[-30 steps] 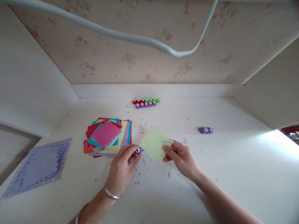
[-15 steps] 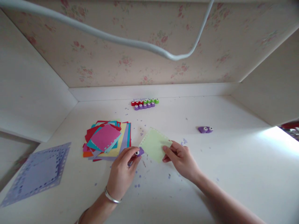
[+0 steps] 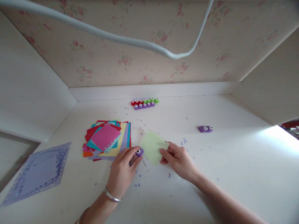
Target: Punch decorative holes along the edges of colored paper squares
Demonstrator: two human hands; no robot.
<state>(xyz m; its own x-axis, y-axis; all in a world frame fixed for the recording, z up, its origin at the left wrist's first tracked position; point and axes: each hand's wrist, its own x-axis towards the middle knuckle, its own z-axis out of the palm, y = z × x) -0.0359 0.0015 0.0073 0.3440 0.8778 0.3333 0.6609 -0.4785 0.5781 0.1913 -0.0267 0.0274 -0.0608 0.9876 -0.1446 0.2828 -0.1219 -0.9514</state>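
A small purple craft punch (image 3: 139,152) with a white top and a dark mark sits between the thumb and fingers of my left hand (image 3: 123,168). My right hand (image 3: 178,160) pinches the right corner of a light green paper square (image 3: 153,146), which has small holes along its upper edges. The paper's left corner meets the punch; whether it is inside the slot I cannot tell. Just left of the punch lies a pile of coloured paper, topped by a magenta sheet (image 3: 106,138) with holes along its lower edge.
Rows of red, green and purple punches (image 3: 144,105) stand near the back wall. Two more purple punches (image 3: 205,128) are at the right. Punched lilac sheets (image 3: 39,172) lie at the far left. Paper bits (image 3: 184,141) dot the white table. A white cable (image 3: 116,38) hangs across the top.
The green paper has shifted slightly left and down with my right hand, closer to the punch. In my left hand the punch has turned so its top faces me more.
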